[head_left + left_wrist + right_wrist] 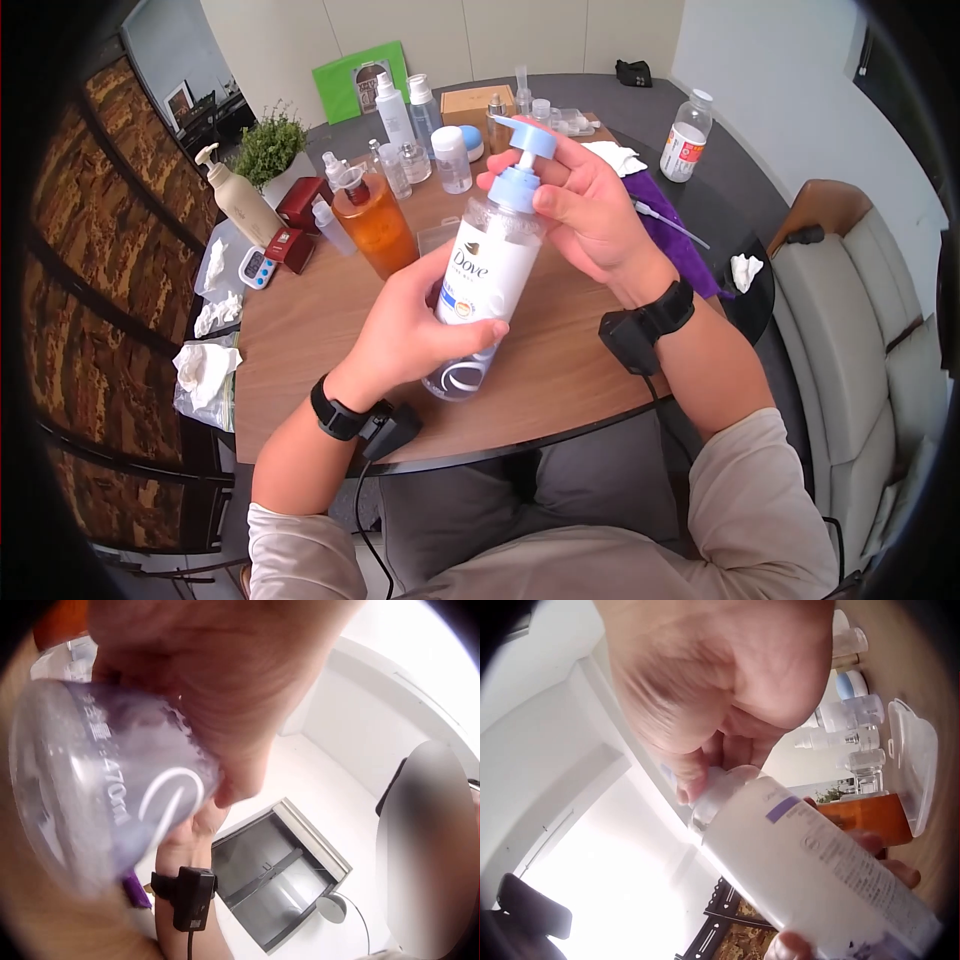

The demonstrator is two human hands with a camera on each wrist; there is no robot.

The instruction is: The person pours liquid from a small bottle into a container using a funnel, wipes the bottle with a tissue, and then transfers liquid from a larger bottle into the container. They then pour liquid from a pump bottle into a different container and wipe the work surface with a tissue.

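A clear Dove pump bottle (478, 262) with a white label is held tilted above the table, its top leaning to the right. My left hand (405, 325) grips the lower body, thumb across the front. At the top, my right hand (600, 225) pinches the light-blue collar (514, 190) of the pump between thumb and fingers. The pump head (530, 138) stands up above that hand, its spout to the left. In the left wrist view, the bottle's transparent base (67, 802) shows close up. The right wrist view shows printed text on the back label (832, 862).
Just behind the left hand stands an amber bottle (375, 225). Several clear bottles and jars crowd the far side around a white-capped jar (452, 160). To the right are a purple cloth (680, 240), a loose pump tube (675, 222) and a labelled bottle (686, 140). A timer (257, 267) lies left.
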